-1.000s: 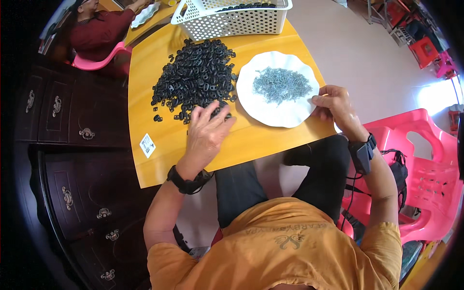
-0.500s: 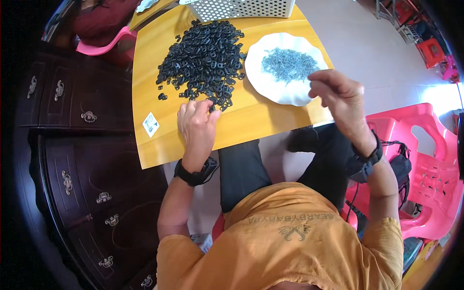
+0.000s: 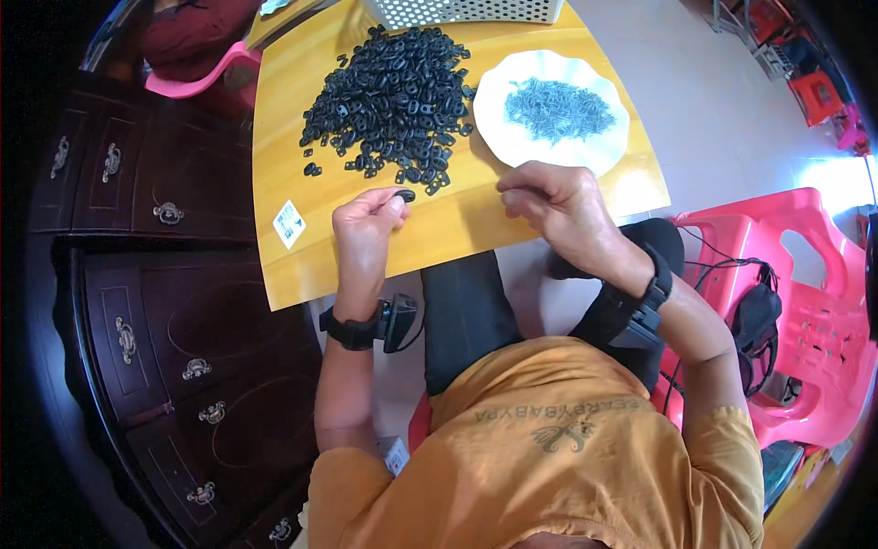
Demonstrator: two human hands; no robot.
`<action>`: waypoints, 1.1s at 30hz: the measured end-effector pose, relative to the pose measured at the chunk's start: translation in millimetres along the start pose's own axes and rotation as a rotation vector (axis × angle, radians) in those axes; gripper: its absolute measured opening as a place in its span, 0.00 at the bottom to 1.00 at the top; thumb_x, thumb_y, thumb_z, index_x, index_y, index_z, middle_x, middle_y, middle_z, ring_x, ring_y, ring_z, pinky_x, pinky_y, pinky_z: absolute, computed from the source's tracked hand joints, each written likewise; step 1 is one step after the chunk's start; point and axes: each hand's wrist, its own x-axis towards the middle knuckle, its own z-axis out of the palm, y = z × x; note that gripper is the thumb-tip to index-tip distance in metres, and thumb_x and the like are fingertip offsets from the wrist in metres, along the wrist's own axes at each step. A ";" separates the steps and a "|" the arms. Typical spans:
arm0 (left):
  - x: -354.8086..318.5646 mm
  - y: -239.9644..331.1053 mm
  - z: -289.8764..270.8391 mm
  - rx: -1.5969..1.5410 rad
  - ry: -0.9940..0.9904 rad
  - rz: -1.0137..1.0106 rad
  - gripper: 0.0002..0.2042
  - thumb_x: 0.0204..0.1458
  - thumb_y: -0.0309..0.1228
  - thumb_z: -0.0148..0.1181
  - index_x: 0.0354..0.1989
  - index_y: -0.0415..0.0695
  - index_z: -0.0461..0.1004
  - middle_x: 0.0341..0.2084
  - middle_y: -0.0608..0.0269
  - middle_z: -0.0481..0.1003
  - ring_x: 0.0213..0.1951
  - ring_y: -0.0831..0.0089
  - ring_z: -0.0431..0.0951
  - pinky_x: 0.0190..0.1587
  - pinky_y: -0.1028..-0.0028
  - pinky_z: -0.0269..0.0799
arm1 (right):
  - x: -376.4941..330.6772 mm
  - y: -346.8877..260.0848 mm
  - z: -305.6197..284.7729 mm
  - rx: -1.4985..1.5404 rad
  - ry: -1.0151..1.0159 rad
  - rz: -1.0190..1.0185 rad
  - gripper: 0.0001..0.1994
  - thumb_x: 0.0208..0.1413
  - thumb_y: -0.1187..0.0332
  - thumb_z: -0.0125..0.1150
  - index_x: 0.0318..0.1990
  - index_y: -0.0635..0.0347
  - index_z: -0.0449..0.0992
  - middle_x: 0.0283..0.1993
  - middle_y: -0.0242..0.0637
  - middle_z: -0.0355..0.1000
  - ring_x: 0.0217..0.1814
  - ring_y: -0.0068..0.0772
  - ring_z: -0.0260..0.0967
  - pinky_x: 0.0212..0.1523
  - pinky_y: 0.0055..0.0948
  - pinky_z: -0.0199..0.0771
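Note:
Between the thumb and fingers of my left hand (image 3: 366,218) is a small black oval plastic piece (image 3: 405,196), held just above the table's near side. A large pile of similar black pieces with holes (image 3: 393,101) lies beyond that hand. My right hand (image 3: 565,209) is closed in a pinch, to the right of the left hand and apart from it. Whatever its fingertips hold is too small to make out. Behind it stands a white scalloped plate (image 3: 491,117) with a heap of thin metal pins or screws (image 3: 560,110).
A white perforated basket (image 3: 466,13) stands at the table's far edge. On the wooden table (image 3: 320,261) a white label (image 3: 289,224) lies at left. Dark drawers (image 3: 183,302) flank the left side; a pink chair (image 3: 814,320) is at right. Another person sits at the far left.
My right hand has moved left and nearer from the plate's edge, toward my left hand. My left hand has drawn a black piece away from the pile's near edge.

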 end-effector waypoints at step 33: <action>25.1 3.3 12.3 1.173 0.018 0.629 0.03 0.41 0.18 0.51 0.24 0.37 0.70 0.24 0.52 0.69 0.31 0.55 0.71 0.35 0.62 0.68 | 14.5 25.5 55.8 0.333 0.174 0.136 0.05 0.48 0.73 0.61 0.32 0.65 0.76 0.29 0.33 0.73 0.25 0.20 0.65 0.27 0.22 0.66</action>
